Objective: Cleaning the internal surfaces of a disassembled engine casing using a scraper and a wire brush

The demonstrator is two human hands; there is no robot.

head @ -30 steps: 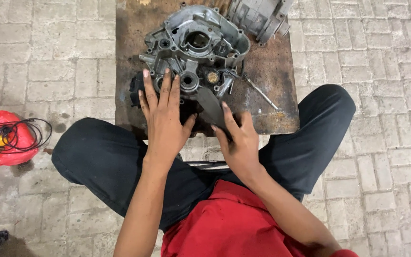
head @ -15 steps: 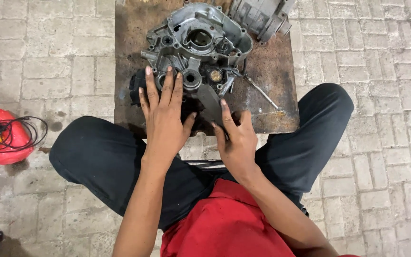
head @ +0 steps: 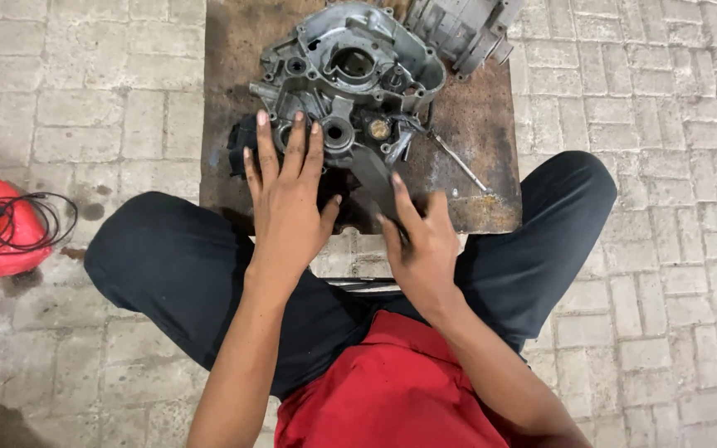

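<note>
Head view: two hands on one engine crankcase.
Left hand flat, fingers spread; right hand grasps its lower edge; second casing at one o'clock.

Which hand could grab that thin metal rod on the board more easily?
Probably the right hand. It rests at the near right edge of the grey engine casing, on the same side as the thin metal rod. The left hand lies flat on the casing, farther away.
</note>
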